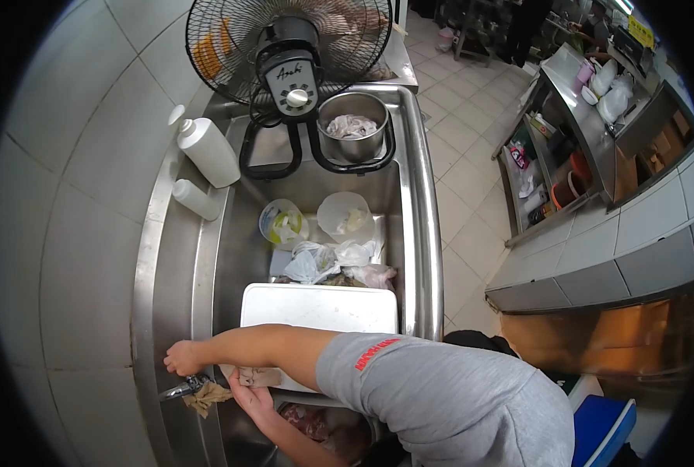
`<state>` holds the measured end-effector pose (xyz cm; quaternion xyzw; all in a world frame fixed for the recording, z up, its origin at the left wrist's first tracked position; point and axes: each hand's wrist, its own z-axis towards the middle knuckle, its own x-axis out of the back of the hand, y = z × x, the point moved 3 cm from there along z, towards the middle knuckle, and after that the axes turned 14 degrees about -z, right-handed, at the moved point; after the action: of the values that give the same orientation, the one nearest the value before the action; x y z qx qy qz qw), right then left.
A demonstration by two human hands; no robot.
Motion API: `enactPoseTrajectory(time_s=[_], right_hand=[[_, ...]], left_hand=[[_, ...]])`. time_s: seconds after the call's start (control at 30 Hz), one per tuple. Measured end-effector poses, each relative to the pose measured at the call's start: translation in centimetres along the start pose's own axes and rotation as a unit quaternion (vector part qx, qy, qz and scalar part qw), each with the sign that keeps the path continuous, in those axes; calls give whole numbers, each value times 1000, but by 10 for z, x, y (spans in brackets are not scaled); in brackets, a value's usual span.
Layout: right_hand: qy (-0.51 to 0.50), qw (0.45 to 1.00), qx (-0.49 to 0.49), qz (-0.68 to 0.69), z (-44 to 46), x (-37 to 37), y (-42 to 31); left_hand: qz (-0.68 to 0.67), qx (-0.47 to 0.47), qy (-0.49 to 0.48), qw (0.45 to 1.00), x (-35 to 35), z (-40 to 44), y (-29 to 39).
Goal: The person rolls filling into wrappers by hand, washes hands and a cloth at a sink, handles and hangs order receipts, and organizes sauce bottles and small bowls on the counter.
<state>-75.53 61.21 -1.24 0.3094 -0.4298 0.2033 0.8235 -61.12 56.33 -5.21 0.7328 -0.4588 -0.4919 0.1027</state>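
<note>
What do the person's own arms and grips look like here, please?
The right arm wears a short, light grey sleeve with red lettering near its hem, and is uncovered beyond it. The left forearm is bare too. Both the right grip and left grip are ungloved.

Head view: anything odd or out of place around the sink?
The electric fan looks odd: it stands at the far end of the sink, beside a metal pot, where splashes could probably reach it. Brown cloth is also bunched against the tap.
</note>
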Motion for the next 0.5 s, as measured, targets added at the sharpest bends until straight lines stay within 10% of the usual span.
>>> enactPoseTrajectory(time_s=[0.2, 0.23, 0.3, 0.33, 0.47, 0.5], right_hand=[[55, 965, -213, 140, -49, 6, -5], [113, 921, -312, 205, -68, 14, -6], [-183, 695, -525, 455, -105, 62, -18], [-162, 717, -512, 444, -105, 57, -20], [-49, 683, -532, 498, -93, 7, -60], [-2, 642, -552, 531, -88, -7, -67]], left_hand=[[-145, -56, -9, 988, 7, 34, 4], [-184, -35, -20, 982, 18, 47, 8], [-177, -33, 45, 983, -3, 50, 6], [-169, -31, 79, 982, -16, 47, 5], [-148, 120, -465, 865, 15, 91, -3], [-84, 52, -51, 994, 20, 84, 1]])
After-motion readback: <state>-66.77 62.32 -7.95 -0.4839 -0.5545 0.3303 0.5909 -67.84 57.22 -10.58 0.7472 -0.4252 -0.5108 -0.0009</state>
